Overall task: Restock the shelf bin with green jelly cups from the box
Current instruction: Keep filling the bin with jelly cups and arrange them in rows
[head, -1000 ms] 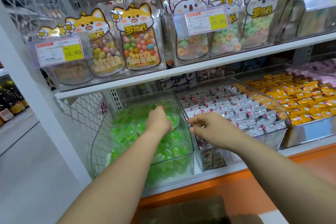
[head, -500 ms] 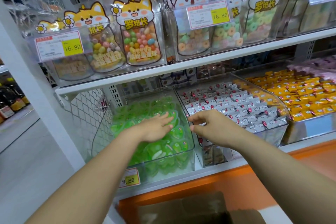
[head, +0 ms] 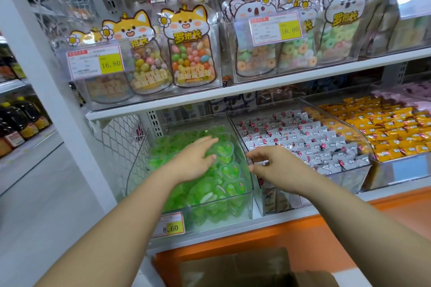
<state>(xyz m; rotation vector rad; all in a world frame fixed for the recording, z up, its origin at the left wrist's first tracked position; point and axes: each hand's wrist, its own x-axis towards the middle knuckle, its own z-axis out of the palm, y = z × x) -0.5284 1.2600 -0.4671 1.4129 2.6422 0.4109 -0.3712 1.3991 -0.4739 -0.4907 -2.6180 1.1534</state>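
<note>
Left hand [head: 193, 162] now flattened on green jelly cups [head: 229, 171], right hand [head: 268, 165] curled at bin [head: 251, 193] rim, 3 o'clock, grip unclear

Lower shelf [head: 275, 216], white edge, carries three clear bins side by side: left bin [head: 136, 163] full of green jelly cups [head: 229, 171] with an 8.60 tag [head: 171, 226] on its front, middle bin [head: 345, 178] with silver-wrapped candies [head: 303, 133], right bin [head: 403, 170] with orange-wrapped candies [head: 384, 128]. Upper shelf [head: 256, 87] carries more clear bins, holding fox-print pouches [head: 192, 53] of coloured beans and koala-print pouches [head: 296, 46] of ring candy, each bin front tagged 16.80.
</note>
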